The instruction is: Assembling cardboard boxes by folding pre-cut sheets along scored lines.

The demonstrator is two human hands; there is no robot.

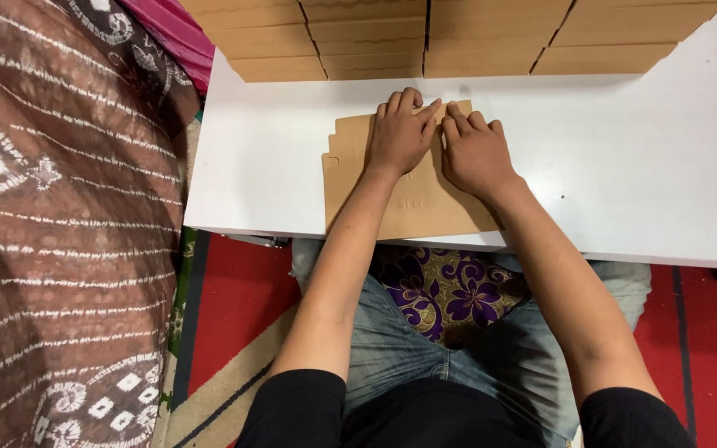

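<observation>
Cardboard sheet (425,203), flat and tan, lies at the near edge of the white tabletop (624,166), a little left of its middle, with its lower edge reaching that near edge. Seen from the head camera, both hands rest palm down on the sheet's far part, side by side, the fingertips meeting near its far edge. The left hand (398,137) lies flat with fingers stretched out and together, pressing the cardboard rather than gripping it. The right hand (476,153) lies the same way just beside it, fingers spread flat, nothing clasped. Along the far edge of the tabletop stand stacks of folded cardboard pieces (425,37), well apart from the hands. Left of the table lies a brown patterned cloth (60,232); below the near edge shows a red carpet (707,348).
</observation>
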